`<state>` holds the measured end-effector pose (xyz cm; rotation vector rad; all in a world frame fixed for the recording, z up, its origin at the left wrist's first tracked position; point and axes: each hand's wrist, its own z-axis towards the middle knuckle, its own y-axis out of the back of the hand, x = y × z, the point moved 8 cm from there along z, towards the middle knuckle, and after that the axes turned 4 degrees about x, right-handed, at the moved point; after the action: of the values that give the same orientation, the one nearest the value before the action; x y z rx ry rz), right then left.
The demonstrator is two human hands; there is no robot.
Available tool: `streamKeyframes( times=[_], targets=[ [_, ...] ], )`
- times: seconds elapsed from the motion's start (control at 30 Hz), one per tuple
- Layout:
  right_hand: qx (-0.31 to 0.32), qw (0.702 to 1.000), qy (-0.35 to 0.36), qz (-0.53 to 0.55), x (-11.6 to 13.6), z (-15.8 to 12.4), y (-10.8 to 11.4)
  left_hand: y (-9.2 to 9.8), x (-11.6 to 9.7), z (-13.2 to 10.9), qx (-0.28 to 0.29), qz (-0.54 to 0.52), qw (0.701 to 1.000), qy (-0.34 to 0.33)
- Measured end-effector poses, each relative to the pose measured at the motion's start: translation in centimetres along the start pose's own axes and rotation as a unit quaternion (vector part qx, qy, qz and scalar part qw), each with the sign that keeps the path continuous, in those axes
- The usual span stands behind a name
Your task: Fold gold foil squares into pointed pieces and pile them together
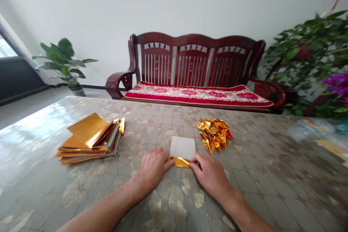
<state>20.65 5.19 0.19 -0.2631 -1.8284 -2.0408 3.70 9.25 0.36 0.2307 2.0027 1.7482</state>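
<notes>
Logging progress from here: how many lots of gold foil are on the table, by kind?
Stack of gold foil sheets: 1
Pile of folded gold foil pieces: 1
White-backed foil sheet at the left hand and right hand: 1
Total: 3

A passage of table (136, 130) lay between the left hand (153, 170) and the stack of gold foil sheets (89, 139); the pile of folded foil pieces (214, 134) stood just ahead of the right hand (209, 175), blocking a straight reach forward, while the table further right offered wide passage.
</notes>
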Motion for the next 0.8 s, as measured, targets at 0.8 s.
streamKeyframes(
  times=[0.8],
  targets=[
    [-0.018,1.0,0.002,-0.008,0.01,-0.02,0.17,-0.19,0.36,-0.2,-0.011,-0.052,0.998,-0.026]
  ],
)
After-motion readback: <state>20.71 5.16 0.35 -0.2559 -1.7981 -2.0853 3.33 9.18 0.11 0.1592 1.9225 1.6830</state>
